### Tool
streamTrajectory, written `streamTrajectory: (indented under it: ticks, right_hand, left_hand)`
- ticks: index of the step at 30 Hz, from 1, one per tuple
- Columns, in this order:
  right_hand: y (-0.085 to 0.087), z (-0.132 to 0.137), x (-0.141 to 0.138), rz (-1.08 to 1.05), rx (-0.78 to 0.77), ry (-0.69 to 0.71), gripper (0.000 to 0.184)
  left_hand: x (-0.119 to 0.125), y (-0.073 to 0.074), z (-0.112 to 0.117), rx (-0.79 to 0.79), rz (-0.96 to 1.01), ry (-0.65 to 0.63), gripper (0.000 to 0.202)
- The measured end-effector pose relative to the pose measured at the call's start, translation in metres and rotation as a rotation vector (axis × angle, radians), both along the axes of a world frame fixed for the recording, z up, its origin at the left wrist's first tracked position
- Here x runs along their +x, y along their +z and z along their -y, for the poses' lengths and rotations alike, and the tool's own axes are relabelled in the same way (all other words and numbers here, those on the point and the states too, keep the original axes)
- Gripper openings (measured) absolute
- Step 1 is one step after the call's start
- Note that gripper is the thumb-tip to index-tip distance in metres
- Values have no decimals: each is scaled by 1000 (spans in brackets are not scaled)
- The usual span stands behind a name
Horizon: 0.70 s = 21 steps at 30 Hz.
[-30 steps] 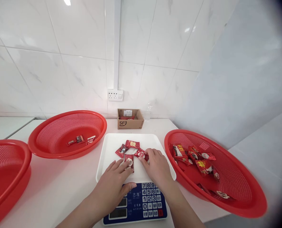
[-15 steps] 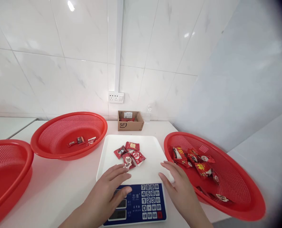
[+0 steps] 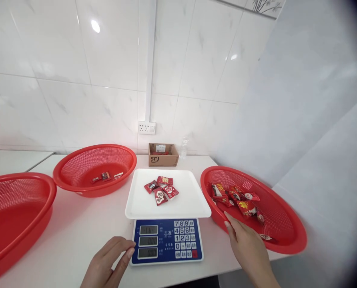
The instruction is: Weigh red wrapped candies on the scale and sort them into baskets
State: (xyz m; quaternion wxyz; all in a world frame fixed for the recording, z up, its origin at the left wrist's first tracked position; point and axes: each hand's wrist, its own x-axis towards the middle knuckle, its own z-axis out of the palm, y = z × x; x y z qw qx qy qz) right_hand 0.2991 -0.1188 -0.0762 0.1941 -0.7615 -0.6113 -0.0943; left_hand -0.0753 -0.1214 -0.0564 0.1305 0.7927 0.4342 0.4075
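Several small red snack packets (image 3: 161, 190) lie in a cluster on the white tray (image 3: 190, 200) of a digital scale (image 3: 166, 242) with a blue keypad panel. My left hand (image 3: 108, 262) is at the panel's left edge, beside the displays; its fingers are bent, with a small gap to the thumb and nothing between them. Over at the right, my right hand (image 3: 249, 246) is by the near rim of a red basket (image 3: 286, 216). Its fingers are stretched out and hold nothing. Inside that basket are several red packets (image 3: 246, 207), partly screened by the rim and hand.
A second red basket (image 3: 73, 160) with a few packets (image 3: 105, 176) stands back left. Another red basket (image 3: 46, 204) is at the left edge, cut off by the frame. Behind the scale are a cardboard box (image 3: 163, 161) and a clear plastic bottle (image 3: 184, 147) near the tiled wall.
Both hands have drawn back from the scale's tray. My left hand is lower, beside the displays; my right has moved to the right basket's rim. The camera view has shifted slightly.
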Motion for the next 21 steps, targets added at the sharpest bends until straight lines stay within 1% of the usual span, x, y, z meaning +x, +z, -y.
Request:
streamTrajectory:
  ticks: [7, 16, 21]
  right_hand:
    - [6, 1, -7, 16, -2, -33, 50]
    - [14, 2, -12, 40, -80, -68, 51]
    - [16, 3, -14, 34, -72, -67, 50]
  left_hand:
    - [-5, -2, 18, -38, -11, -26, 19]
    - [-6, -10, 32, -77, 44, -42, 20]
    - [-8, -12, 39, -76, 75, -27, 22]
